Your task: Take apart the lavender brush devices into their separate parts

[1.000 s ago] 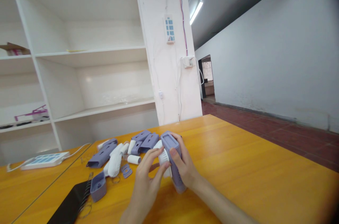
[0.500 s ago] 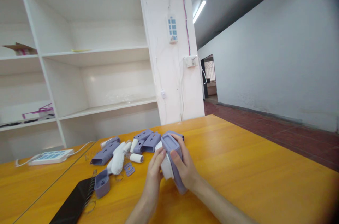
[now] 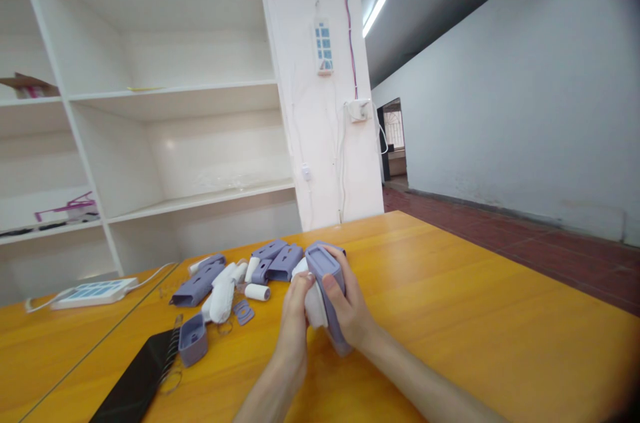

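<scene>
My right hand [image 3: 356, 319] is closed around a lavender plastic housing [image 3: 323, 260], a long hollow-rimmed piece held tilted above the table. My left hand [image 3: 293, 323] grips a white plastic part [image 3: 315, 306] that lies against the housing's left side. Whether the two pieces are joined is hidden by the fingers. Beyond my hands lie more lavender housings [image 3: 286, 264]. Left of my left hand are a small white cylinder [image 3: 257, 292], a flat lavender piece [image 3: 244, 312] and white rounded pieces [image 3: 221, 301]. A lavender open box-shaped part [image 3: 193, 341] sits nearer to me.
A black tablet-like slab [image 3: 133, 379] with a clear coiled strip [image 3: 171, 356] beside it lies at the front left. A white power strip [image 3: 95, 293] rests at the table's left. White shelves [image 3: 200, 89] and a pillar [image 3: 325, 176] stand behind the orange table [image 3: 450, 329].
The view has shifted slightly. Both hands keep their hold, and the left fingers have shifted a little on the white part. The loose pieces stay where they were.
</scene>
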`<state>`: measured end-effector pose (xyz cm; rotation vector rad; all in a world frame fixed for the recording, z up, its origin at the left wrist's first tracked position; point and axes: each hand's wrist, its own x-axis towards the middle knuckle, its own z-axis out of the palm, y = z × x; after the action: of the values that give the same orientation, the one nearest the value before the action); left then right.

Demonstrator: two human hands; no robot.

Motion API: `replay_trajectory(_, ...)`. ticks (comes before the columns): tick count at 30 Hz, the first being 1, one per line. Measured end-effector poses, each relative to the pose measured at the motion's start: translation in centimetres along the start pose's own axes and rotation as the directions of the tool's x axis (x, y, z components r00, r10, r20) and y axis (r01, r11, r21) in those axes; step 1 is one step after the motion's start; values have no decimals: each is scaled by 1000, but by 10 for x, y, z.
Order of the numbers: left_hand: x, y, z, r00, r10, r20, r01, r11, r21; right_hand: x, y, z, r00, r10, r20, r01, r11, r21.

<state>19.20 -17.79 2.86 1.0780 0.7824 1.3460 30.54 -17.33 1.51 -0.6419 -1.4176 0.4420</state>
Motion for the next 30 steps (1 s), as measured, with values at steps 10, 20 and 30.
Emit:
replay_trajectory(10,6,-5,-3,995,95,-19,-95,995,21,0,-4,0,1000,-8,-24,8,1000,-13)
replay_trajectory(20,6,-1,1,973,227,49,-231,963,138,1,3,0,999,23,-41,-22,999,26)
replay_trajectory(30,-7,-12,-37,907,285,309,-397,822,408,5,4,-4,999,27,-28,-25,999,46)
